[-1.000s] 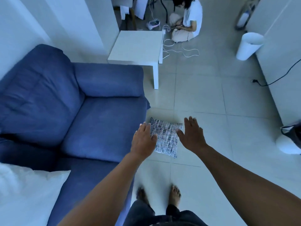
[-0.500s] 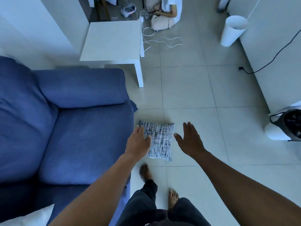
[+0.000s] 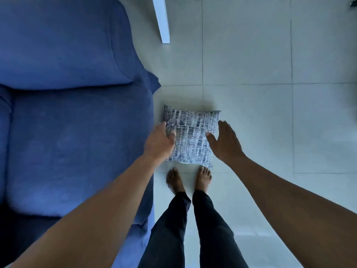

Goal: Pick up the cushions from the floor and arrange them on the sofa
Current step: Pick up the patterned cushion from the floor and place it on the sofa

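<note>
A small square cushion (image 3: pixel 190 136) with a blue-and-white woven pattern lies flat on the tiled floor, right beside the front of the blue sofa (image 3: pixel 77 147). My left hand (image 3: pixel 159 141) is at the cushion's left edge, fingers curled over it and thumb on top. My right hand (image 3: pixel 225 143) is at the right edge, fingers spread, thumb touching the fabric. The cushion rests on the floor between both hands. My bare feet (image 3: pixel 188 179) stand just behind it.
The sofa's seat cushion and armrest (image 3: pixel 63 45) fill the left side. A white table leg (image 3: pixel 162 18) stands at the top centre. Pale floor tiles (image 3: pixel 270 93) stretch to the right. A dark plug shows at the top right corner.
The view has tilted steeply down and closer. Both hands have dropped from above the cushion to its left and right edges. My feet have come together behind it.
</note>
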`<state>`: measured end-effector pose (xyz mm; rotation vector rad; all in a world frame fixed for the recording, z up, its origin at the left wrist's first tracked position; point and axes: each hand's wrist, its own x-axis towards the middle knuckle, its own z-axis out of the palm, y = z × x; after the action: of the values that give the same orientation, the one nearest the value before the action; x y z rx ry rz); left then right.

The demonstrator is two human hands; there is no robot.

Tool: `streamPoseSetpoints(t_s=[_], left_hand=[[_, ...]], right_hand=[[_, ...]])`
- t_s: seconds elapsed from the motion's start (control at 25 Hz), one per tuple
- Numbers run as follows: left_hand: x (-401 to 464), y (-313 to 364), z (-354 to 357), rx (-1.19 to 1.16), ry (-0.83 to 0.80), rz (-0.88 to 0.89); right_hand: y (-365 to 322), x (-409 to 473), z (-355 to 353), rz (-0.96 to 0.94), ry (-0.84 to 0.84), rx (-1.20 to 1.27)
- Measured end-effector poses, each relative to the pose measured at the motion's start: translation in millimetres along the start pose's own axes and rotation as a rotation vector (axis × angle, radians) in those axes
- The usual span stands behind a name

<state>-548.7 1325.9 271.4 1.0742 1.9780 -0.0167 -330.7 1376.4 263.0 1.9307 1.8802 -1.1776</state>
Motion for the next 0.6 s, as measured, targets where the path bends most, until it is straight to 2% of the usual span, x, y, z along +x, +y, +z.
streamPoseSetpoints(t_s=[0.16,0.32,0.48,0.6], left_hand=[[132.5,-36.5,75.4,-0.062,0.006,-0.141],[237.6,-60.6,135.9,-0.229,0.073,-0.339],[323.3,-84.6,188.9,-0.37,0.155,-0.504],[366.3,-98.9,206.5,-0.462,0.219,-0.567]], right_hand=[[51.0,119.9,81.5,0.07,-0.047,-0.003],[89.9,213.2,136.5,0.135,-0.012,0.057],[127.3,283.1,180.7,0.19,0.011,0.052],[148.2,324.9,202.9,0.298,0.095,0.205]])
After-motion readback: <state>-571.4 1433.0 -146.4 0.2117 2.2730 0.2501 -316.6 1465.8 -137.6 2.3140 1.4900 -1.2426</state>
